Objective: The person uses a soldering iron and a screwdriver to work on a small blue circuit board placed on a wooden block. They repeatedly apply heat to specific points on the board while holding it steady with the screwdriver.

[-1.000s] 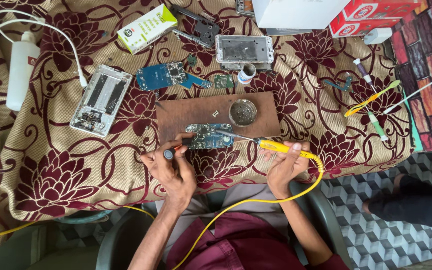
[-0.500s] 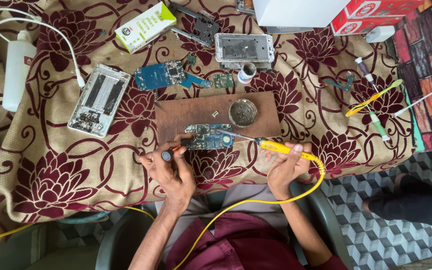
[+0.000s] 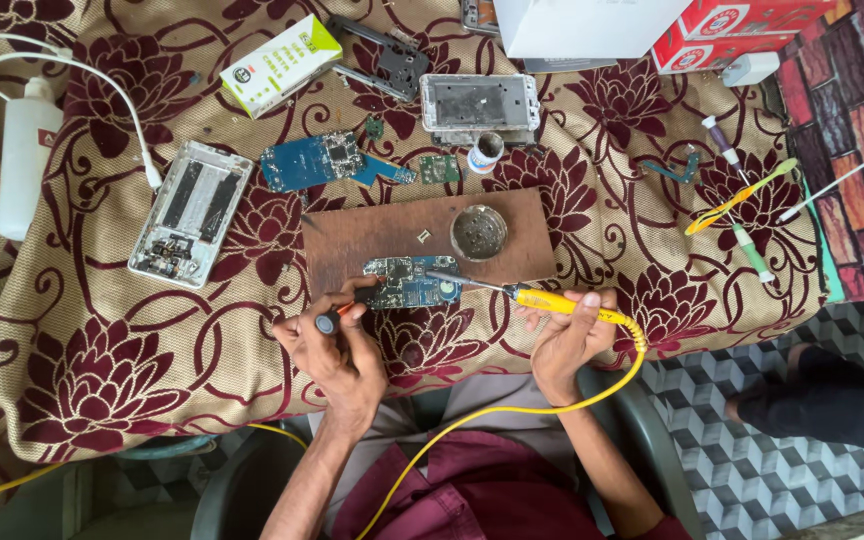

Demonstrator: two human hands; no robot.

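Two hands are working at the lower middle of the frame over a small green circuit board (image 3: 407, 283), which is lying on the near edge of a brown wooden board (image 3: 372, 235). The right hand (image 3: 570, 335) is closing around the yellow handle of a soldering iron (image 3: 542, 299), its thin tip reaching left onto the circuit board. The left hand (image 3: 337, 345) is pinching a small red-and-black tool (image 3: 332, 318) against the circuit board's left end.

Doing this well likely means keeping the circuit board pinned flat, bracing the right wrist on the table, touching the tip only to the joint, and keeping the yellow cord (image 3: 512, 410) from tugging.

A round metal dish (image 3: 479, 232) is sitting on the wooden board above. A beige cloth with maroon flowers (image 3: 82, 390) is covering the table; a blue circuit board (image 3: 312, 160) and an opened phone shell (image 3: 190, 212) are lying at upper left. Patterned floor tiles (image 3: 752, 470) are showing at lower right.
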